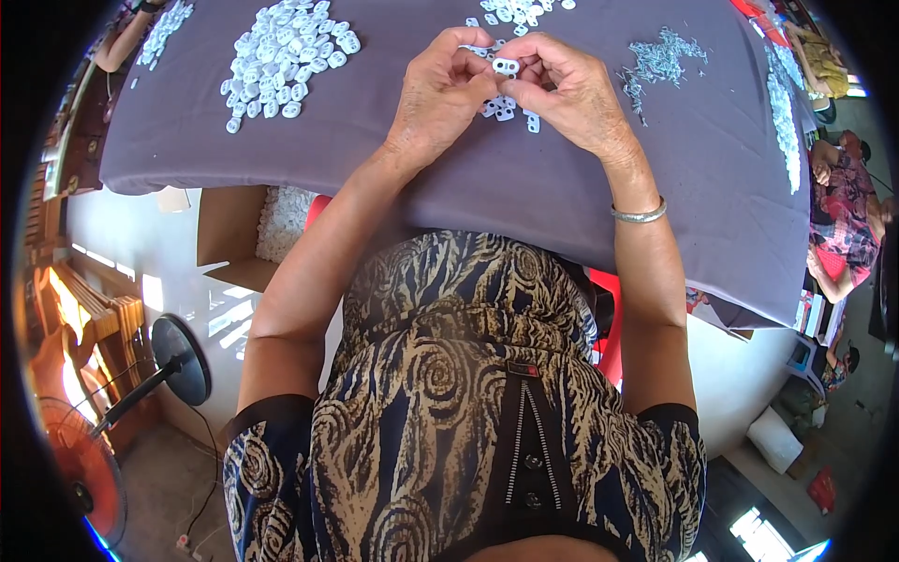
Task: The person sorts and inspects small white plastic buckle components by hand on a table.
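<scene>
Between the fingertips of both hands is a small white plastic piece [506, 66] with two dark round holes. My left hand [440, 98] pinches at its left side, thumb and fingers bent together. From the right, my right hand [568, 91] grips the same piece with thumb and forefinger. Below the fingers, several white pieces with dark holes [504, 110] lie on the purple-grey tablecloth [365, 155]. Another heap of white parts [520, 9] is just beyond my hands, partly cut off by the picture's upper edge.
A large pile of white oval parts [290, 58] sits to the left, and small metallic screw-like pieces [663, 61] lie scattered to the right. Below the table's edge stands a cardboard box [229, 229] of white pieces. A fan [80, 468] stands lower left; other people [843, 201] sit at right.
</scene>
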A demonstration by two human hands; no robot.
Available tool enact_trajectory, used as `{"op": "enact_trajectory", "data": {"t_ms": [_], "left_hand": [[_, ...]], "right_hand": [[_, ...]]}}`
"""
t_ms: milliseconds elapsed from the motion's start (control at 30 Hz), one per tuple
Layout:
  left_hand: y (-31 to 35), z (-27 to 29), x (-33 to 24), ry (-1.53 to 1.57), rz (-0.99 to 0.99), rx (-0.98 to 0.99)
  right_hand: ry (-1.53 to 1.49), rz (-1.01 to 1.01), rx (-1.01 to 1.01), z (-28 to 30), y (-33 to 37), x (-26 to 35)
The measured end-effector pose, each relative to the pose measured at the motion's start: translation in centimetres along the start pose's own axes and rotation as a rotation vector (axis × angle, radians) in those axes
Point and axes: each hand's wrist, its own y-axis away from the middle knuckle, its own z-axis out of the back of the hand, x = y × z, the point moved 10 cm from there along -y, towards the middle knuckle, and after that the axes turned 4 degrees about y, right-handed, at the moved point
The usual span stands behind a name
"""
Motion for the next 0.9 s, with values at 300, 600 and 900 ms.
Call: {"op": "enact_trajectory", "data": {"t_ms": [300,600,900], "left_hand": [[0.1,-0.4,-1.0,0.139,0.053,0.049],[-0.2,-0.2,-1.5,0.038,0.025,0.088],[-0.1,-0.7,-0.9,0.019,0.011,0.111]], "right_hand": [[0.064,0.085,-0.055,0.7,0.1,2.0],[0.138,0.191,-0.083,0.6,0.4,3.0],[0.239,0.192,-0.068,0.4,0.5,3.2]]}}
